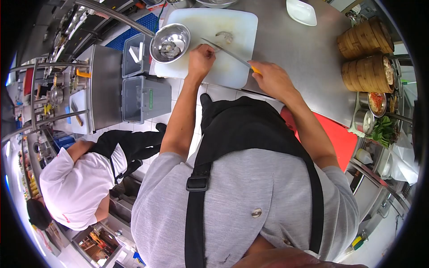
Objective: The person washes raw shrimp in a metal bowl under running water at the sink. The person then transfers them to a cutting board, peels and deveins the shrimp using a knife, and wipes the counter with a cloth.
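Note:
My right hand grips a knife by its yellow handle. Its blade slants across the white cutting board, the tip pointing away to the left. My left hand is closed beside the blade, its fingers curled; what they hold is hidden, though something pale shows at their edge. Beyond the blade, a grey raw shrimp lies on the board. Just left of my left hand, a steel bowl with several shrimp in it sits at the board's left side.
A steel counter carries a white dish at the back and bamboo steamers at the right. Grey bins stand left of the board. A co-worker in a white shirt bends at the left. Leafy greens sit far right.

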Action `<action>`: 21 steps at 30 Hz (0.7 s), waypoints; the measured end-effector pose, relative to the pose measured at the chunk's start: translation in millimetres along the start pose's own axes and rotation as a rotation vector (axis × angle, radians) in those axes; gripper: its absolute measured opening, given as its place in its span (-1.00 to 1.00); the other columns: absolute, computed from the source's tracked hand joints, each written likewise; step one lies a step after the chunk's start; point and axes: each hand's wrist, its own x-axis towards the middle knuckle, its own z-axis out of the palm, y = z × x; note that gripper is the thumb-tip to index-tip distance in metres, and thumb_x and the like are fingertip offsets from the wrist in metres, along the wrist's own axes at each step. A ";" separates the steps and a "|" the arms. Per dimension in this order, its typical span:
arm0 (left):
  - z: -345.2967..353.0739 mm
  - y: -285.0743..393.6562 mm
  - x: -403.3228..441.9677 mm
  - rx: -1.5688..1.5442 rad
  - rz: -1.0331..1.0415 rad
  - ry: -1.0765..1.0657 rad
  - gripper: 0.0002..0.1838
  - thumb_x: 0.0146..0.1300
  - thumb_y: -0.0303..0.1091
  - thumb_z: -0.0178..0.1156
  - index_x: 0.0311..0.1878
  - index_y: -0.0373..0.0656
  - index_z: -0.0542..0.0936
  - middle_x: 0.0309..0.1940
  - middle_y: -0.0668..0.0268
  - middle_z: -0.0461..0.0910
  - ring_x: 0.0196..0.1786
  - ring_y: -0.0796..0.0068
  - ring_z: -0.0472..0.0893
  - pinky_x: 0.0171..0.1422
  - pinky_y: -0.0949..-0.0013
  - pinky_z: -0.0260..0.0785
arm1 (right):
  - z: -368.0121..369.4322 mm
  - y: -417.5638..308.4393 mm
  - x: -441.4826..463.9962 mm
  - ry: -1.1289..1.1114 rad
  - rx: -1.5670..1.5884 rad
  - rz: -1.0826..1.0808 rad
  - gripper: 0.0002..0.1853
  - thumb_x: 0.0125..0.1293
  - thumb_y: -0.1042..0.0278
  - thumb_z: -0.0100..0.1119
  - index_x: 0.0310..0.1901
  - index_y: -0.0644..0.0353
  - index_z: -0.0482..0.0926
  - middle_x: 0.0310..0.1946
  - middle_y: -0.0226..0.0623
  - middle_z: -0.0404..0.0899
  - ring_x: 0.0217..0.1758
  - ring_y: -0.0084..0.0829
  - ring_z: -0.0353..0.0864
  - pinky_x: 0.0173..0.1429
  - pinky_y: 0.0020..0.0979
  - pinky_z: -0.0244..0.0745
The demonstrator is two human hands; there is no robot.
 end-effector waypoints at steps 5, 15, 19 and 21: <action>0.5 2.2 -4.3 0.023 -0.021 -0.004 -0.84 0.13 -0.61 0.45 -0.20 -0.31 0.73 -0.29 0.07 0.76 -0.29 0.20 0.79 -0.16 0.24 0.63 | 0.7 -4.5 -1.7 -0.038 0.015 0.023 -0.59 0.52 0.35 0.19 0.34 0.16 0.64 0.06 0.06 0.76 0.15 0.14 0.72 0.25 0.07 0.60; 2.4 0.8 -8.4 0.036 0.011 0.022 -0.86 0.17 -0.58 0.47 -0.20 -0.28 0.75 -0.28 0.06 0.77 -0.26 0.17 0.82 -0.15 0.22 0.66 | 9.2 -4.3 -0.6 -0.019 0.045 0.000 -0.59 0.51 0.34 0.20 0.34 0.20 0.63 -0.03 0.09 0.78 0.09 0.17 0.74 0.20 0.09 0.59; -3.1 5.2 -10.2 0.074 -0.139 0.055 -0.89 0.19 -0.45 0.49 -0.22 -0.20 0.79 -0.28 0.08 0.76 -0.24 0.10 0.78 -0.10 0.12 0.65 | -2.1 3.5 -7.7 0.005 0.151 0.065 -0.55 0.55 0.24 0.23 0.41 0.14 0.61 -0.06 -0.04 0.79 -0.06 0.06 0.74 0.08 -0.06 0.61; -8.5 3.8 -7.3 0.301 -0.049 0.116 -0.88 0.19 -0.37 0.51 -0.24 -0.16 0.81 -0.27 0.12 0.77 -0.19 0.07 0.75 -0.02 0.05 0.62 | -1.5 20.5 -11.7 0.101 0.218 0.017 -0.53 0.56 0.24 0.25 0.43 0.13 0.60 -0.17 -0.12 0.78 -0.22 -0.09 0.75 -0.06 -0.16 0.63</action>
